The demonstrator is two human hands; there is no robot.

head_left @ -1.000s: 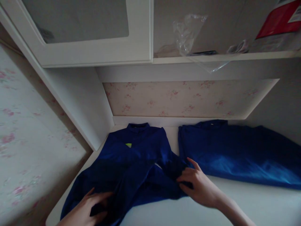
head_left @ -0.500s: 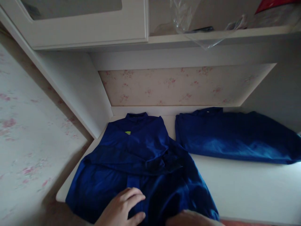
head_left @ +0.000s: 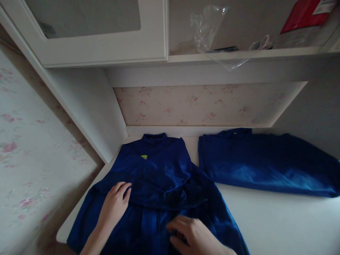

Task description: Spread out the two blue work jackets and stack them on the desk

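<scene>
A dark blue long-sleeved garment with a stand collar (head_left: 164,170) lies spread on the white desktop, its sleeves folded across the front. A small yellow-green patch (head_left: 143,157) shows on its chest. My left hand (head_left: 115,200) rests on the folded sleeve at the left, fingers stretched forward and thumb apart, holding nothing that I can see. Over the lower front, just right of the button placket, my right hand (head_left: 191,233) is slightly blurred, with fingers curved and thumb apart. Whether it touches the cloth is unclear.
A second blue garment (head_left: 265,163), folded, lies on the white desktop (head_left: 265,219) at the right. Above hangs a white cabinet (head_left: 106,49) with an open shelf holding a clear plastic bag (head_left: 207,30) and a red packet (head_left: 302,16). Floral wallpaper (head_left: 23,152) covers the left wall.
My left hand has moved up and left from the garment's placket to the folded sleeve. My right hand has come up further into view. The camera has tilted slightly upward.
</scene>
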